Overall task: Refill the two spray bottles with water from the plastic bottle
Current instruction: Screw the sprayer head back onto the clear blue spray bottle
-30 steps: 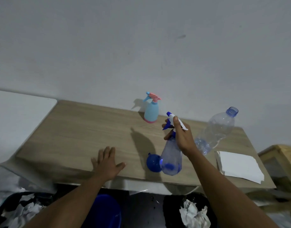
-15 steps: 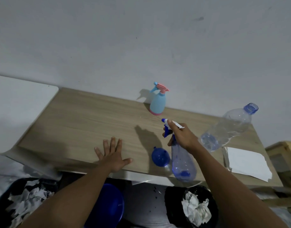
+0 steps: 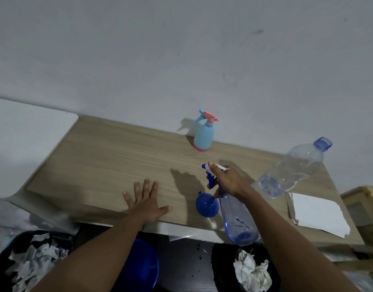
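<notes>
Right hand (image 3: 229, 182) grips the blue spray bottle (image 3: 236, 218) by the neck, now pulled to the counter (image 3: 118, 157) edge. Left hand (image 3: 145, 205) lies flat, fingers spread. Sprayer's still on, so no pouring yet.

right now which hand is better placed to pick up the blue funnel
Left, likely. The left hand lies flat and empty on the table near the funnel; the right hand grips the clear spray bottle.

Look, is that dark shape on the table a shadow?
In the head view, yes: the right hand and the blue spray bottle cast it leftward on the table; the light-blue spray bottle throws another on the wall, so light comes from the right.
</notes>
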